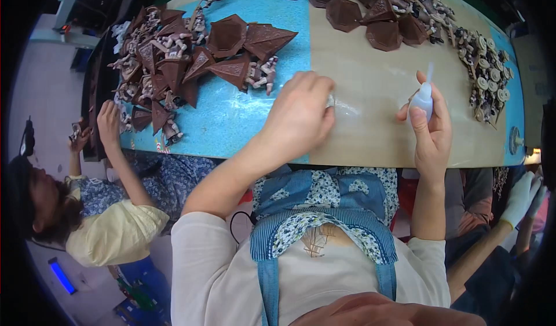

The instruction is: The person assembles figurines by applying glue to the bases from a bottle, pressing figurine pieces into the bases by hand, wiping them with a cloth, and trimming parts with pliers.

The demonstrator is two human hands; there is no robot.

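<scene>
My left hand (301, 114) rests knuckles-up on the tan part of the table (370, 83), fingers curled over a small clear piece (331, 100) that is mostly hidden. My right hand (431, 132) holds a small translucent squeeze bottle (423, 97) upright, its thin nozzle pointing up. The two hands are a short way apart above the table's near edge.
A heap of brown pointed plastic shells (197, 54) mixed with small figures lies on the blue mat (231, 117) at left. More brown shells (376, 10) sit at the top, and round pale parts (489, 77) at right. A person's hand (107, 120) reaches in from the left; a gloved hand (521, 196) shows at right.
</scene>
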